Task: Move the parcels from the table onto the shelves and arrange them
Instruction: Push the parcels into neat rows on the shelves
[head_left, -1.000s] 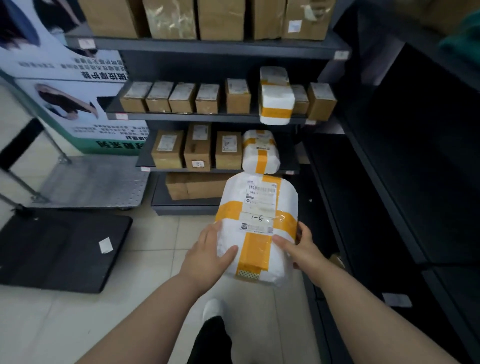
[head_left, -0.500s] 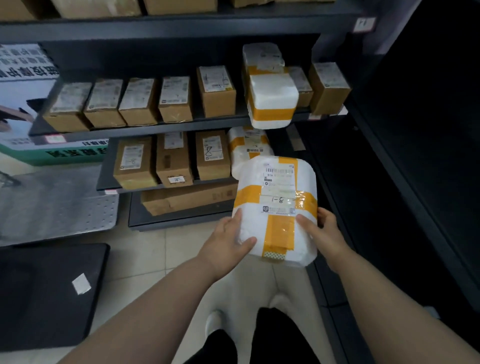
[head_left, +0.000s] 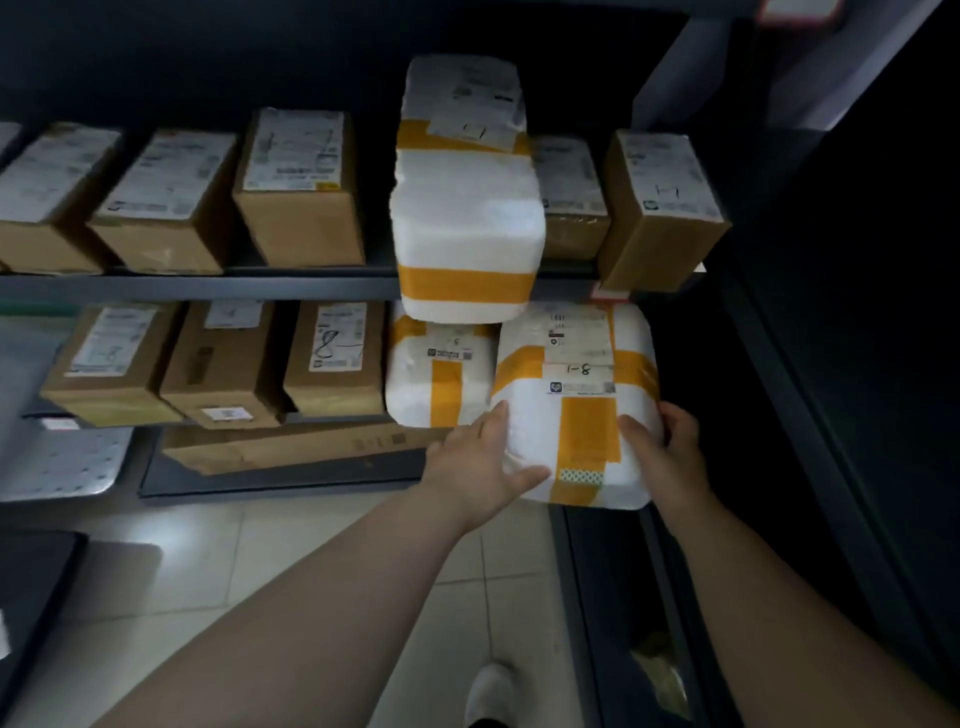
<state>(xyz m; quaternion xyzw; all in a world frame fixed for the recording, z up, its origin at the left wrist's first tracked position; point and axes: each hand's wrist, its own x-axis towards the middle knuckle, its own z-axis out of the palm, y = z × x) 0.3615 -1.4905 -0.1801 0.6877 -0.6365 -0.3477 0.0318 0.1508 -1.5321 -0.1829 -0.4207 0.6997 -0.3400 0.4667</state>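
Note:
I hold a white parcel (head_left: 535, 415) bound with orange tape and marked "1-8". My left hand (head_left: 483, 457) grips its left side with the thumb on top. My right hand (head_left: 665, 447) grips its right side. The parcel sits at the right end of the lower shelf (head_left: 332, 418), touching another white taped parcel (head_left: 436, 374) on its left. Its near end juts past the shelf's front edge. Whether its far end rests on the shelf is hidden. A bigger white parcel (head_left: 467, 223) overhangs the upper shelf (head_left: 208, 286) just above.
Brown boxes (head_left: 301, 192) line the upper shelf, and three more (head_left: 332, 358) stand on the lower one. A flat carton (head_left: 291, 447) lies on the bottom shelf. A dark shelf unit (head_left: 857, 364) runs along the right. A metal trolley deck (head_left: 62, 462) is at the left.
I have stepped closer to the shelves. The parcel has moved forward and right, from mid-air in front of me to the right end of the lower shelf beside the other white parcel.

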